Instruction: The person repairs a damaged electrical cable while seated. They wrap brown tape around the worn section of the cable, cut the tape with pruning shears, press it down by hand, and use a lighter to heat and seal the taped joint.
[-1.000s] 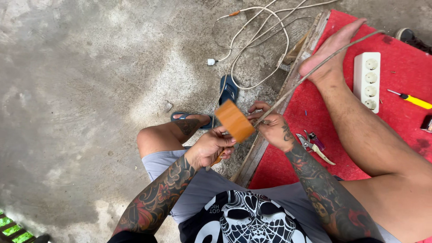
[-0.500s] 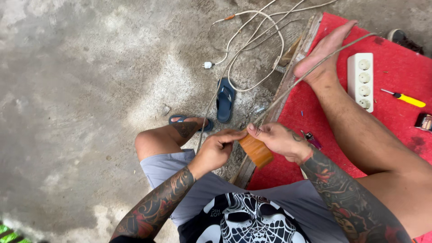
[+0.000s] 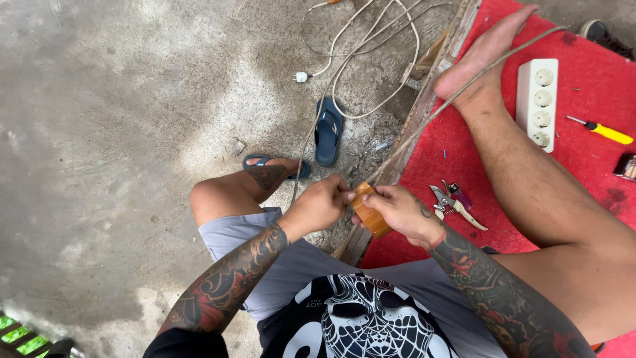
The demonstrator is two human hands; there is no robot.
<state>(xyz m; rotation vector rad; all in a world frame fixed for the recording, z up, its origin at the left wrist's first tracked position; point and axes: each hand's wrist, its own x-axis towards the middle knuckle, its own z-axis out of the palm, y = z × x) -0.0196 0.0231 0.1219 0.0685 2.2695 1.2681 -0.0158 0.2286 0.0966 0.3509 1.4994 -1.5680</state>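
Orange-brown block point(image 3: 371, 213): lay between both hands above the lap, tilted. Right hand point(image 3: 405, 213) pinched it from the side, fingers point(image 3: 379, 196) curled over its top; left hand point(image 3: 319, 204) closed at its upper end. Thin cord point(image 3: 464, 89) ran from there. Pruning shears point(image 3: 450, 202) near, on red mat point(image 3: 583, 166).

Soft even daylight, faint shadows, sharp focus, slight wide-angle edge distortion

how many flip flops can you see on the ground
2. One blue flip flop lies loose on the concrete beside the white cable; the other is on the person's foot, mostly hidden.
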